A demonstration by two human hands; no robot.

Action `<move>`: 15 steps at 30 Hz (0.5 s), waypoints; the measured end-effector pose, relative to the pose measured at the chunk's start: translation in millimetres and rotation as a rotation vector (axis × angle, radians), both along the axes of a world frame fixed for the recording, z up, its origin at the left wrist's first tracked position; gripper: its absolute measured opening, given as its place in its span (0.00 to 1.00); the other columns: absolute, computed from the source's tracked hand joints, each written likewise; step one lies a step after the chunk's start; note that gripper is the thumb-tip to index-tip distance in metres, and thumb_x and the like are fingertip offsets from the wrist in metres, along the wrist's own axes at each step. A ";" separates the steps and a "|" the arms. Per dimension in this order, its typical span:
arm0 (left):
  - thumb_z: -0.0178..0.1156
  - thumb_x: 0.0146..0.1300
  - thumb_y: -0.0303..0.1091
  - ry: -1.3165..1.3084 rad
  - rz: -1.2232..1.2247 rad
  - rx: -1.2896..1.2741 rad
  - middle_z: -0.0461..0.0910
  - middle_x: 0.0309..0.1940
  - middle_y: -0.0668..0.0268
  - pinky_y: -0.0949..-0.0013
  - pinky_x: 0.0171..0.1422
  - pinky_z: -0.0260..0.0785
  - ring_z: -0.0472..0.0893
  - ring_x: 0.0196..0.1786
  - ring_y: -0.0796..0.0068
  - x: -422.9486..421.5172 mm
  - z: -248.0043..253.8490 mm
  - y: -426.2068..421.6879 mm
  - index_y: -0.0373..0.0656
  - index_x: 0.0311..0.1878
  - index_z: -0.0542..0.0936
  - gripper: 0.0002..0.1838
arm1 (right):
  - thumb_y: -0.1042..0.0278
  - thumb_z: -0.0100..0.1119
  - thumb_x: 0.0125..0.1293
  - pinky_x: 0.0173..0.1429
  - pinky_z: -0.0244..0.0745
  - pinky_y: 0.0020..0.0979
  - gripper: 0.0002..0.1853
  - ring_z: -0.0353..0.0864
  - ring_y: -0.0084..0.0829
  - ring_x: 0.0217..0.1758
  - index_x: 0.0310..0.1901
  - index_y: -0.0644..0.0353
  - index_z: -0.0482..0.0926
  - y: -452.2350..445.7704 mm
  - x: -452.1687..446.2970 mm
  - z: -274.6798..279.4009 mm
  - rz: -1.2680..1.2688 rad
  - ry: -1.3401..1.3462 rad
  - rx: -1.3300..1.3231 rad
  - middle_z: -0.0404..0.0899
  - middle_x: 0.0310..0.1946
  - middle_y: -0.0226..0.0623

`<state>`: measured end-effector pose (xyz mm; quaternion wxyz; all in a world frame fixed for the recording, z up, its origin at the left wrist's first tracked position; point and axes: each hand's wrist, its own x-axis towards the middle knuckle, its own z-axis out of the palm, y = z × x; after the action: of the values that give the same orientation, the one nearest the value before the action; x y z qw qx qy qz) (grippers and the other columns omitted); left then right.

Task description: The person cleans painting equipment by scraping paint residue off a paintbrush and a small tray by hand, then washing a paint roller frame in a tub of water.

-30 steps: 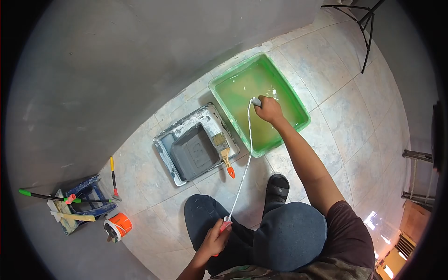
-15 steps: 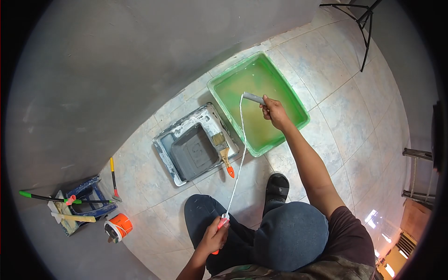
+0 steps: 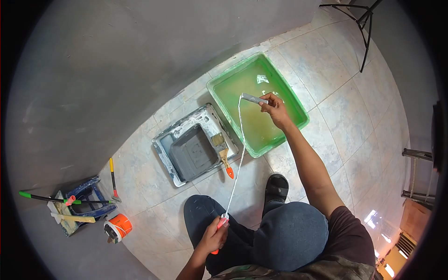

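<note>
A paint roller with a long thin metal rod stretches between my two hands. My left hand (image 3: 214, 237) is closed around its red-orange handle (image 3: 222, 221), low over my leg. Over the green tub (image 3: 284, 80), my right hand (image 3: 275, 113) pinches the right end of the grey roller head (image 3: 252, 98) between thumb and fingers. Cloudy yellowish-green water (image 3: 254, 123) lies in the tub below it. Left of the tub, a paint-smeared tray (image 3: 164, 141) holds a dark grey inner tray (image 3: 196, 156). A paintbrush (image 3: 220, 148) with an orange-tipped handle rests across the tray's right edge.
A blue step stool (image 3: 95, 198) with tools across it stands at the left. Near it are a yellow-handled tool (image 3: 113, 175) and an orange bucket (image 3: 122, 224). A grey wall (image 3: 116, 70) rises behind the trays. Black stand legs (image 3: 366, 35) stand at the upper right.
My right hand has shifted its fingers on the roller head, from wrapped to a looser pinch. The roller head has moved slightly left and down. Bright reflections now show on the water.
</note>
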<state>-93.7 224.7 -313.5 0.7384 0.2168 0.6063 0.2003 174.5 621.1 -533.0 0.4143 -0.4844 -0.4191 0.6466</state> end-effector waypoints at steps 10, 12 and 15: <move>0.48 0.85 0.42 -0.029 0.005 -0.048 0.67 0.16 0.68 0.71 0.15 0.58 0.64 0.11 0.78 1.0 -2.9 0.4 0.43 0.49 0.70 0.12 | 0.64 0.68 0.73 0.31 0.64 0.26 0.11 0.68 0.18 0.25 0.38 0.63 0.86 -0.9 -5.2 16.3 -0.034 -0.061 -0.034 0.77 0.25 0.26; 0.48 0.85 0.42 -0.052 0.017 -0.051 0.67 0.17 0.69 0.72 0.15 0.57 0.64 0.11 0.78 1.5 -4.8 -2.4 0.43 0.50 0.70 0.12 | 0.60 0.66 0.75 0.29 0.62 0.26 0.15 0.66 0.17 0.23 0.34 0.63 0.86 -0.9 -5.9 13.2 -0.072 -0.080 -0.059 0.75 0.21 0.24; 0.48 0.85 0.42 -0.115 0.022 -0.042 0.67 0.17 0.69 0.72 0.15 0.57 0.64 0.11 0.78 6.8 -8.0 -7.6 0.43 0.50 0.70 0.12 | 0.53 0.61 0.79 0.28 0.59 0.27 0.22 0.63 0.16 0.21 0.30 0.61 0.84 4.9 -4.2 9.1 -0.213 -0.248 -0.062 0.70 0.18 0.22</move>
<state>-86.9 217.1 -321.4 0.7743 0.1825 0.5692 0.2079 170.3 626.0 -523.9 0.4105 -0.6148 -0.3933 0.5466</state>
